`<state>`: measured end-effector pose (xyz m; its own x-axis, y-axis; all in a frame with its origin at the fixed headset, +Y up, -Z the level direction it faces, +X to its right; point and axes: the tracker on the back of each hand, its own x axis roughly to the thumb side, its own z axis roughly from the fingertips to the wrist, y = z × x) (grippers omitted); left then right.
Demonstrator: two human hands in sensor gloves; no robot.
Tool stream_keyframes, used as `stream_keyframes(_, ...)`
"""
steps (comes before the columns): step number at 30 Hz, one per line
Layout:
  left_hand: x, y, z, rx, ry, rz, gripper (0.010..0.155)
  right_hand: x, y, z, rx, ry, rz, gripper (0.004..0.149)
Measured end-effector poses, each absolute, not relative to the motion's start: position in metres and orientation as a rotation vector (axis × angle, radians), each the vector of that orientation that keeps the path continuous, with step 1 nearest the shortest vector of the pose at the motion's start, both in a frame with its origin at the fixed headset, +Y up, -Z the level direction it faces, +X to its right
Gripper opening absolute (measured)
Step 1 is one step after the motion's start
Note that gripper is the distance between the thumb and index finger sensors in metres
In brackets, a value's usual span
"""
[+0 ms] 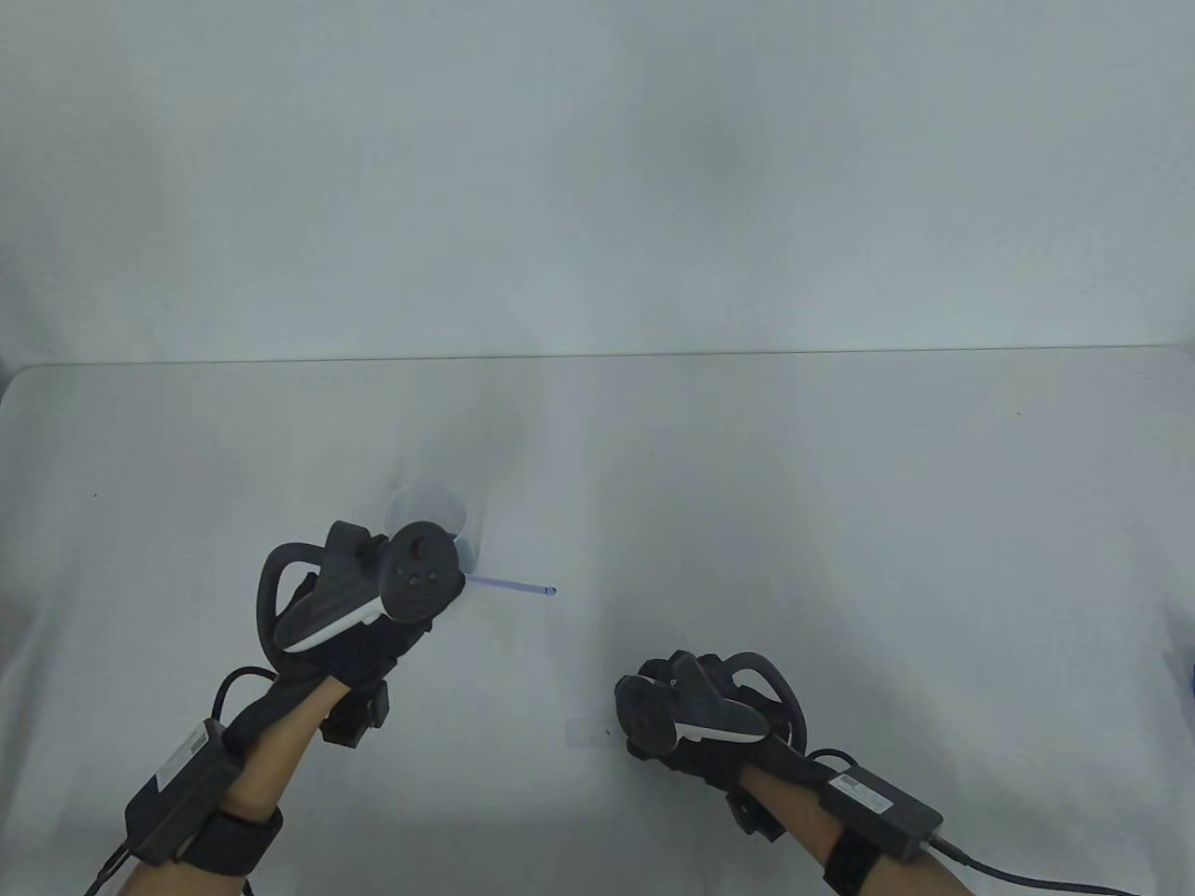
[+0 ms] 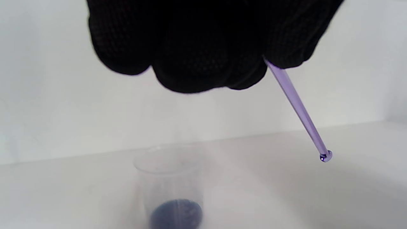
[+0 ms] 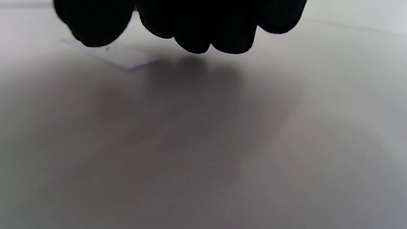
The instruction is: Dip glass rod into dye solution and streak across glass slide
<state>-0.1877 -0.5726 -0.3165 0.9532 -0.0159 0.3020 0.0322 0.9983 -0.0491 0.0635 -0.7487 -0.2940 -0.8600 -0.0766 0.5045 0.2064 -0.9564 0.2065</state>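
My left hand grips a thin glass rod that points right, its tip above the table. In the left wrist view the rod slants down from my gloved fingers and is tinted purple, with a purple drop at its tip. A clear plastic beaker stands just behind that hand, with dark blue dye at its bottom. My right hand rests low, right of a faint glass slide. In the right wrist view one fingertip overlaps the slide; I cannot tell whether it touches.
The white table's far edge meets a pale wall. Cables run from both wrists off the bottom edge.
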Motion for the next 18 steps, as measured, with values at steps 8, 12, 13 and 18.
stream_keyframes(8,-0.163,-0.611,-0.295,-0.132,-0.434,-0.027,0.044,0.062,-0.755,-0.29,-0.743,-0.293,-2.86,0.053)
stream_keyframes(12,-0.148,-0.634,-0.291,-0.178,-0.478,-0.047,0.044,0.062,-0.755,-0.291,-0.723,-0.302,-2.891,0.052)
stream_keyframes(13,-0.143,-0.64,-0.29,-0.19,-0.488,-0.051,0.044,0.062,-0.755,-0.291,-0.722,-0.303,-2.892,0.052)
stream_keyframes(18,-0.129,-0.66,-0.291,-0.217,-0.509,-0.066,0.044,0.062,-0.756,-0.291,-0.724,-0.3,-2.895,0.052)
